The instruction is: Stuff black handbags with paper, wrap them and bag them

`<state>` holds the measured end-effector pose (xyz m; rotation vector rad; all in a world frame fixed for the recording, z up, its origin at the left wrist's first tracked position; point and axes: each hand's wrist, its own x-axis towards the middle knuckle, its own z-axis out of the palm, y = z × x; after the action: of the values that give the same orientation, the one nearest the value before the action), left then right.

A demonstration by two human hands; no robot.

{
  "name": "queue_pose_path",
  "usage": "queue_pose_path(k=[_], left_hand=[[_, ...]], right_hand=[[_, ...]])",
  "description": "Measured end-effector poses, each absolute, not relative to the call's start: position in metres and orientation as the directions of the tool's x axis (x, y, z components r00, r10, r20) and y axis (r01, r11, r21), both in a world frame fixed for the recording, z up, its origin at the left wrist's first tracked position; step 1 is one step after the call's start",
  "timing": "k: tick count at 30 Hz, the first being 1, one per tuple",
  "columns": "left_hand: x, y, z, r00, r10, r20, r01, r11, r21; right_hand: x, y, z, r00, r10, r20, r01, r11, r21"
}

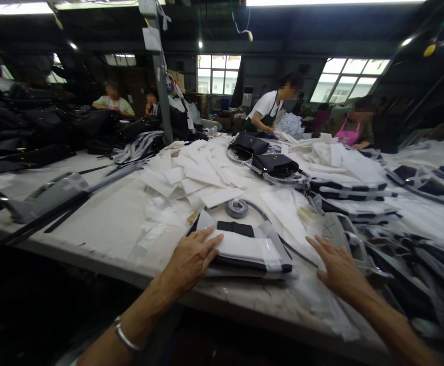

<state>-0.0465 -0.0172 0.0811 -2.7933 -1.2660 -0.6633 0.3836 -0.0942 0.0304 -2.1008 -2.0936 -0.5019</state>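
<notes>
My left hand point(189, 262) lies flat with fingers stretched out on the left end of a black bag wrapped in white paper and clear film point(245, 249), near the table's front edge. A silver bracelet sits on that wrist. My right hand point(338, 267) is open, fingers spread, resting on white paper sheets point(294, 213) to the right of the wrapped bag and holding nothing. A grey roll of tape point(237, 207) lies just behind the bag.
The long worktable point(103, 223) carries scattered white paper pieces point(202, 173), two black handbags point(275, 163), stacks of wrapped bags at right point(355, 198), and dark bags piled at left point(35, 127). Other people work at the far side. A post point(161, 76) rises behind.
</notes>
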Motion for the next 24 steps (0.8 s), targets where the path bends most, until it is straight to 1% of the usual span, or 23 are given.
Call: queue_pose_path(k=[1,2,4,6,8,9,10,13,16,18,21,24], left_hand=[[-0.045,-0.022,0.082,0.582,0.72,0.378,0.714,-0.675,0.186],[-0.045,-0.026,0.083,0.581,0.719,0.382,0.704,-0.679,0.207],[-0.046,-0.03,0.085,0.569,0.72,0.397,0.685,-0.682,0.256],[-0.048,-0.03,0.087,0.542,0.728,0.42,0.673,-0.675,0.302],[-0.05,-0.029,0.086,0.508,0.734,0.451,0.669,-0.666,0.329],[-0.051,-0.029,0.083,0.493,0.729,0.476,0.67,-0.667,0.328],[-0.053,-0.029,0.078,0.481,0.715,0.507,0.67,-0.673,0.313],[-0.061,-0.03,0.054,0.483,0.607,0.631,0.643,-0.735,0.215],[-0.069,-0.033,0.026,0.496,0.512,0.701,0.594,-0.789,0.156],[-0.073,-0.035,0.015,0.49,0.512,0.705,0.589,-0.791,0.165],[-0.077,-0.037,0.019,0.495,0.527,0.691,0.587,-0.789,0.181],[-0.082,-0.04,0.036,0.591,0.511,0.624,0.558,-0.818,0.141]], right_hand=[[0.386,-0.096,0.045,-0.028,0.956,0.291,0.99,-0.014,0.14],[0.382,-0.098,0.062,-0.048,0.956,0.29,0.991,0.01,0.13],[0.353,-0.101,0.096,-0.114,0.913,0.392,0.993,0.09,0.081],[0.299,-0.103,0.123,-0.183,0.862,0.473,0.972,0.229,-0.042],[0.235,-0.1,0.133,-0.315,0.848,0.426,0.9,0.409,-0.151],[0.206,-0.098,0.129,-0.399,0.832,0.385,0.854,0.49,-0.173],[0.182,-0.094,0.121,-0.45,0.823,0.347,0.825,0.532,-0.19],[0.139,-0.084,0.078,-0.453,0.842,0.293,0.832,0.517,-0.202],[0.133,-0.079,0.038,-0.428,0.832,0.353,0.857,0.497,-0.134],[0.135,-0.079,0.024,-0.432,0.802,0.413,0.857,0.507,-0.087],[0.137,-0.079,0.02,-0.436,0.773,0.46,0.853,0.519,-0.063],[0.134,-0.079,0.021,-0.404,0.755,0.517,0.864,0.501,-0.056]])
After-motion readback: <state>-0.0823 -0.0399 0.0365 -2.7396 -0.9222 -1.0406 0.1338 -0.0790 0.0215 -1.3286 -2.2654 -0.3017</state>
